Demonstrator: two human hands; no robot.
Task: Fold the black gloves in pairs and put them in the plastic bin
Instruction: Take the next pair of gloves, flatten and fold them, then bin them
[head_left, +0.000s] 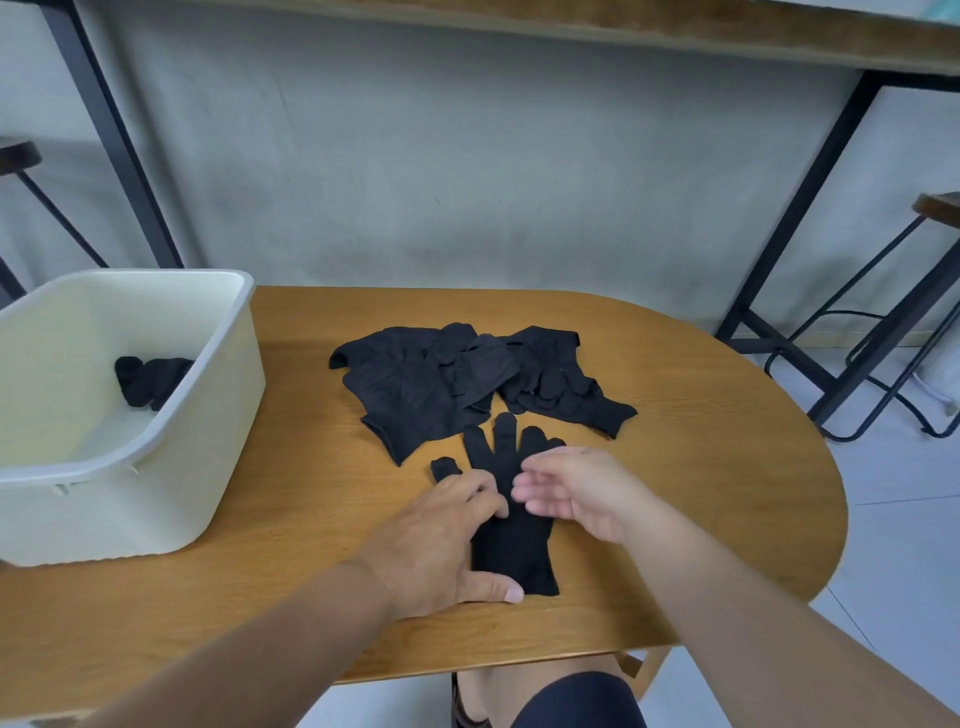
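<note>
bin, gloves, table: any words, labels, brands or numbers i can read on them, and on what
None: no readable text in the head view.
bin: plain cream plastic, no label or mark visible.
gloves: plain black, no tag or print visible, nor on the flat glove under the left hand.
table: bare wood grain, no sticker or sign.

Single head-worn view, looking forward-down, close over table (675, 467); wall behind.
</note>
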